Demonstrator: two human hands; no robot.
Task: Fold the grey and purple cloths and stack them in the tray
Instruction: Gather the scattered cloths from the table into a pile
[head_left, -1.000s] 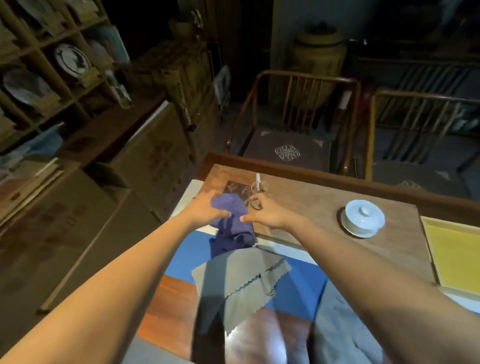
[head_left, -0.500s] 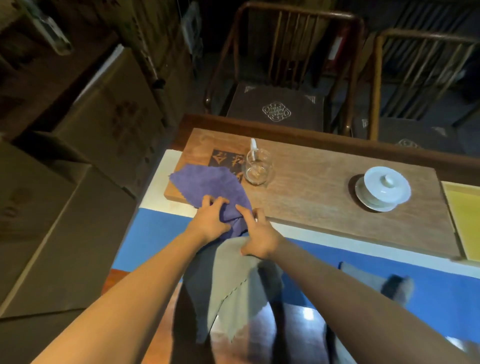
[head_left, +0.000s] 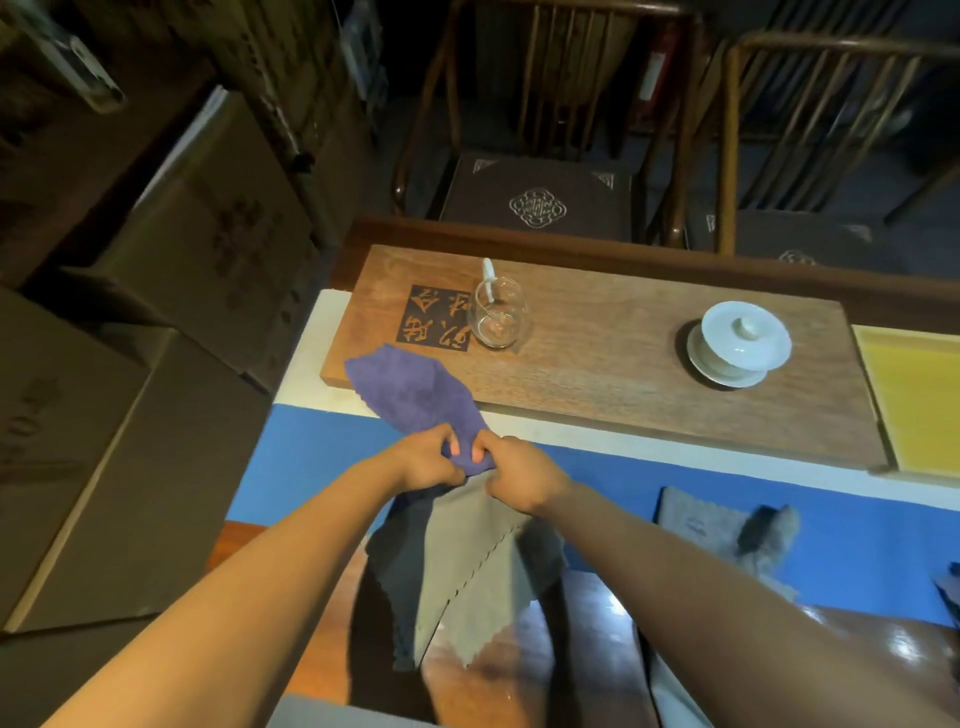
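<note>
A purple cloth (head_left: 415, 389) lies spread over the near-left corner of the wooden tea board (head_left: 649, 364). My left hand (head_left: 431, 460) and my right hand (head_left: 514, 475) sit close together, both pinching the cloth's near edge. Directly under my hands a grey cloth (head_left: 467, 571) lies loosely folded on the blue mat and the glossy table top. The yellow tray (head_left: 919, 395) is at the far right edge of the view. Another grey cloth (head_left: 696, 525) lies on the blue mat to the right.
A glass pitcher (head_left: 498, 319) stands on the tea board just behind the purple cloth. A white lidded cup on a saucer (head_left: 740, 345) is further right. Two wooden chairs (head_left: 540, 202) stand behind the table. Cardboard boxes (head_left: 171, 291) are stacked on the left.
Both hands have drawn back toward me with the purple cloth's near edge, pulling the cloth off the carved panel. The camera has tilted down and moved closer.
</note>
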